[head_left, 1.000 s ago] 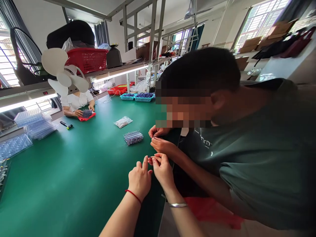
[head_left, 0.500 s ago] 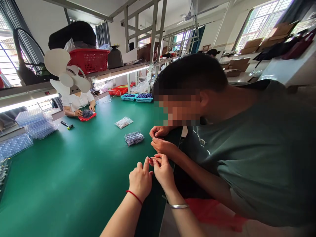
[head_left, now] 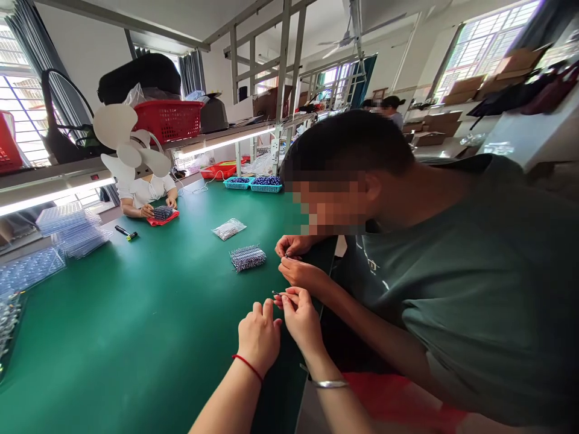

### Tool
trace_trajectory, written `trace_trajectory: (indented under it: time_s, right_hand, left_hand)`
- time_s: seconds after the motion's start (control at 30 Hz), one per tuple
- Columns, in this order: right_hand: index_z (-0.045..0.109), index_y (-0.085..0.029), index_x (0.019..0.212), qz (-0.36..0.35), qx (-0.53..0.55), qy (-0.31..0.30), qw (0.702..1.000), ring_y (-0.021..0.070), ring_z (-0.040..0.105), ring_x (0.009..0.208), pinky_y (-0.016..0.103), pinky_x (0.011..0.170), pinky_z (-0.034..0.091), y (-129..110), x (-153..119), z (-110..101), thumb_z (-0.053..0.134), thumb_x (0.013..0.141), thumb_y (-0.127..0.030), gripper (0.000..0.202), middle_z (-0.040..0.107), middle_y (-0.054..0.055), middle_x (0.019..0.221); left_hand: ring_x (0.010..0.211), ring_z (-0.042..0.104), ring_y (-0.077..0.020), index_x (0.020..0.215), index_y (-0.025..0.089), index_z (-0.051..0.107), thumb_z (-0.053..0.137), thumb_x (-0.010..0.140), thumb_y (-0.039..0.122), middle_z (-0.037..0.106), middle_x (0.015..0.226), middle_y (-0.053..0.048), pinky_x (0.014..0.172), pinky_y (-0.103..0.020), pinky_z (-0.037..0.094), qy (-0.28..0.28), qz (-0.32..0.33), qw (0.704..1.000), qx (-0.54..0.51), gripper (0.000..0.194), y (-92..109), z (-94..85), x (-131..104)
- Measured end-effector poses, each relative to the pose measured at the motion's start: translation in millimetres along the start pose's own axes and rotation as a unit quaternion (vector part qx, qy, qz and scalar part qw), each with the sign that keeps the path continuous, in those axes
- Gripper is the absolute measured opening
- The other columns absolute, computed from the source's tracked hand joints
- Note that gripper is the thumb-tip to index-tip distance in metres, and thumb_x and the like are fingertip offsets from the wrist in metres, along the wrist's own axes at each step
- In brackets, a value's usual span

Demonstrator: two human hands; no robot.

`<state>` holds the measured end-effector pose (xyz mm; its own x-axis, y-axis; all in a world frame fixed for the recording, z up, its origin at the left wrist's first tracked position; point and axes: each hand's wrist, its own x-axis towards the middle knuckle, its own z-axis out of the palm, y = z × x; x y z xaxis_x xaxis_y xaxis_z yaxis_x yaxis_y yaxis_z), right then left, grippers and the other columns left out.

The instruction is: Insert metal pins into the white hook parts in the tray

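Note:
My right hand [head_left: 303, 319] pinches a small dark, thin piece [head_left: 276, 293] between thumb and fingers, its tip sticking out to the left. Just left of it is my left hand [head_left: 259, 336], back up, with its fingers curled and closed; whatever they hold, if anything, is hidden. Both hands are over the right edge of the green table [head_left: 149, 343]. Beyond them lies a bundle of dark beaded pieces with thin wire-like ends [head_left: 248, 258]. Farther back is a clear plastic bag [head_left: 228, 229] of small parts.
Close on the right, a co-worker leans in, their hands [head_left: 301, 265] on a tiny part. Another person [head_left: 147, 196] sits across, behind a white fan [head_left: 131, 147]. Clear trays [head_left: 75, 232] are stacked left, near a black-and-green tool [head_left: 126, 233]. Blue baskets [head_left: 266, 187] stand at the back.
My left index finger has drawn back from the small dark piece and curled, leaving the piece's tip in plain sight. The view has shifted slightly; my right hand keeps its pinch.

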<state>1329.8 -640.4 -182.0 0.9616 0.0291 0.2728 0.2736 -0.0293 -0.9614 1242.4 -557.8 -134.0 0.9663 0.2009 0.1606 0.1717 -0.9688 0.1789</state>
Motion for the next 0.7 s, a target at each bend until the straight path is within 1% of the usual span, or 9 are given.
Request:
trace_trajectory:
  time_s: [0.2,0.5,0.7]
  right_hand:
    - [0.047,-0.021,0.093,0.001,-0.001,-0.002,1.0,0.0281,0.072,0.074,0.044,0.071,0.057,-0.4,-0.3,-0.5,0.052,0.081,-0.059,0.039,0.073,0.013,0.081]
    - [0.047,-0.022,0.091,0.002,-0.002,0.0,1.0,0.0272,0.072,0.072,0.042,0.071,0.057,0.1,0.5,0.3,0.052,0.081,-0.056,0.036,0.073,0.012,0.08]
    - [0.047,-0.022,0.092,-0.001,0.001,-0.003,1.0,0.027,0.073,0.072,0.043,0.071,0.058,-0.1,0.4,0.4,0.052,0.082,-0.051,0.031,0.073,0.012,0.08]
  left_hand:
    - [0.086,0.066,-0.0179,0.125,0.023,0.044,0.053,0.091,0.028,0.06,0.107,-0.004,0.068,-0.026,0.049,0.0,-0.001,1.0,-0.007,0.036,-0.5,0.1,-0.3]
    - [0.085,0.066,-0.0186,0.126,0.023,0.044,0.051,0.091,0.028,0.06,0.107,-0.005,0.068,-0.027,0.049,-0.003,-0.002,1.0,-0.016,0.035,-1.6,1.1,-0.9]
    - [0.087,0.066,-0.0195,0.132,0.022,0.04,0.052,0.091,0.027,0.06,0.111,-0.006,0.07,-0.028,0.05,-0.002,-0.003,1.0,-0.018,0.044,-2.4,2.5,0.4]
